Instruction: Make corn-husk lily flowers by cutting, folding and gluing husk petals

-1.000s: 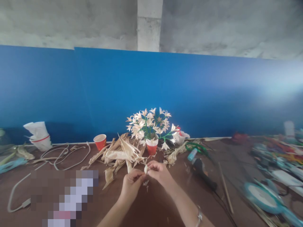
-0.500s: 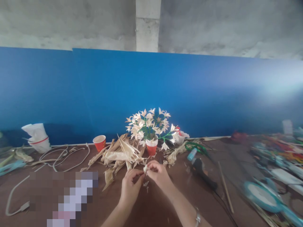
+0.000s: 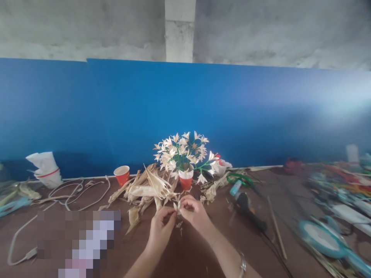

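Between my hands is a small cream flower (image 3: 176, 207) with pointed petals, apparently made of dried husk. Its base is pinched in the fingertips of my left hand (image 3: 161, 227). The closed fingers of my right hand (image 3: 196, 217) meet the petals from the other side. Small cream scraps (image 3: 179, 224) lie on the brown table just below. Beyond my hands, a bunch of similar cream flowers (image 3: 181, 148) on green stems stands in a red and white cup (image 3: 186, 181).
A heap of dried husks (image 3: 145, 192) spreads behind my left hand. Further left are a red paper cup (image 3: 121, 178) and a white cable (image 3: 67, 200). On the right lie a black corded tool (image 3: 249, 214), a thin stick (image 3: 276, 227) and a blue ribbon roll (image 3: 321, 239).
The small flower's petals now stand apart, where before they looked like one bunched piece. My right fingertips have shifted slightly; the left hand has hardly moved.
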### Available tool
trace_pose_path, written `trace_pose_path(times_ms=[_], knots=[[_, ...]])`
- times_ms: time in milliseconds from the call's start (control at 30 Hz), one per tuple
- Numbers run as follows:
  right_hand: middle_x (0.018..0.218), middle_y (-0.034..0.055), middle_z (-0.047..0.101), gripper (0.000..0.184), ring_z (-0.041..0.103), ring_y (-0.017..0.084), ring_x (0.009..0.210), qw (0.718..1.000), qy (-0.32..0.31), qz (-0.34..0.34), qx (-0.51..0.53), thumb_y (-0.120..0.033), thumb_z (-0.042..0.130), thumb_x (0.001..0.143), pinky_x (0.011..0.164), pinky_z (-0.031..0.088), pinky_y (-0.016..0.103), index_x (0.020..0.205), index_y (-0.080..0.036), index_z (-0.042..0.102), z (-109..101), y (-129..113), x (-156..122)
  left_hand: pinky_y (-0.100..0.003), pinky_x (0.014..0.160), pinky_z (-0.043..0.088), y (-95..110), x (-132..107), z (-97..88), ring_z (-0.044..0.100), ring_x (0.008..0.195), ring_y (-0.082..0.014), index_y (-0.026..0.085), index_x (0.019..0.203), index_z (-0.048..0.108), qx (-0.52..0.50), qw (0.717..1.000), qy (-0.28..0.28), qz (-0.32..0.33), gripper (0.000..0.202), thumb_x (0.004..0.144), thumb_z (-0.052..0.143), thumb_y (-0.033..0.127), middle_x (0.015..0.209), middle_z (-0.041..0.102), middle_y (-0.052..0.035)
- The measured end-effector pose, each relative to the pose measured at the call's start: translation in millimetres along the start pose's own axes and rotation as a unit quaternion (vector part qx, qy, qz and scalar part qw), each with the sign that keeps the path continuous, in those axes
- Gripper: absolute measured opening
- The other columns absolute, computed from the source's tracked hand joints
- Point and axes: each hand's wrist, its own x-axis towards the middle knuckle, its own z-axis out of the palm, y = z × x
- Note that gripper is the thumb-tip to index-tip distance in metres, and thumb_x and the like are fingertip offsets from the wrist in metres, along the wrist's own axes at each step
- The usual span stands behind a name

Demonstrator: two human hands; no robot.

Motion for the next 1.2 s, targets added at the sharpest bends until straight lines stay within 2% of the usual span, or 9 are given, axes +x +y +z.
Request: trace_pose_path(times_ms=[200, 467, 767, 933, 1067, 1200], knots=[[0.082, 0.0028, 0.059, 0.010, 0.054, 0.013, 0.069, 1.000, -0.010, 0.003, 0.000, -0.012, 0.056, 0.064, 0.062, 0.042, 0.023, 0.059, -0.017, 0.062, -1.1, -2.5, -0.5, -0.027, 0.068, 0.048, -2.0, 0.0, 0.6, 0.060, 0.073, -0.0184, 0.017, 0.074, 0.069, -0.015, 0.999, -0.012, -0.028, 0.011, 0.070, 0.061, 0.025, 0.074, 0.066, -0.0045], [0.084, 0.0028, 0.059, 0.012, 0.055, 0.013, 0.072, 0.999, -0.036, -0.009, -0.010, -0.010, 0.055, 0.065, 0.065, 0.042, 0.024, 0.062, -0.017, 0.064, -2.0, -2.2, -1.1, -0.024, 0.058, 0.045, -1.4, 1.7, 0.8, 0.057, 0.061, -0.0156, 0.017, 0.065, 0.066, -0.023, 0.998, -0.019, -0.057, 0.012, 0.070, 0.060, 0.025, 0.064, 0.062, -0.0018], [0.085, 0.0033, 0.059, 0.011, 0.055, 0.013, 0.072, 0.999, -0.047, -0.011, 0.004, -0.011, 0.056, 0.066, 0.066, 0.043, 0.025, 0.065, -0.017, 0.065, -2.5, -7.0, -1.8, -0.021, 0.049, 0.039, -7.7, -1.6, 3.0, 0.052, 0.052, -0.0123, 0.014, 0.065, 0.063, -0.079, 0.991, -0.020, -0.103, 0.018, 0.070, 0.062, 0.031, 0.057, 0.058, 0.0006], [0.084, 0.0026, 0.059, 0.011, 0.054, 0.012, 0.069, 0.999, -0.036, -0.014, 0.008, -0.011, 0.056, 0.065, 0.063, 0.043, 0.023, 0.064, -0.018, 0.064, -2.1, -4.8, -0.7, -0.021, 0.048, 0.039, -5.8, -1.0, 4.2, 0.052, 0.049, -0.0121, 0.013, 0.067, 0.065, -0.117, 0.983, -0.022, -0.140, 0.025, 0.068, 0.065, 0.037, 0.053, 0.059, 0.0007], [0.081, 0.0023, 0.061, 0.011, 0.054, 0.012, 0.068, 1.000, -0.008, -0.011, 0.002, -0.012, 0.055, 0.066, 0.061, 0.042, 0.023, 0.063, -0.018, 0.063, -1.5, -1.1, -0.6, -0.025, 0.058, 0.046, -4.1, 0.7, 4.5, 0.060, 0.062, -0.0174, 0.013, 0.078, 0.069, -0.131, 0.975, -0.040, -0.173, 0.030, 0.064, 0.068, 0.039, 0.068, 0.069, -0.0042], [0.080, 0.0022, 0.061, 0.010, 0.055, 0.013, 0.071, 1.000, 0.006, -0.004, 0.001, -0.014, 0.056, 0.066, 0.061, 0.041, 0.022, 0.062, -0.018, 0.063, -2.4, -0.6, -0.5, -0.025, 0.057, 0.045, -6.4, 0.8, 4.1, 0.059, 0.061, -0.0174, 0.014, 0.075, 0.070, -0.084, 0.984, -0.034, -0.151, 0.028, 0.065, 0.066, 0.040, 0.067, 0.068, -0.0039]])
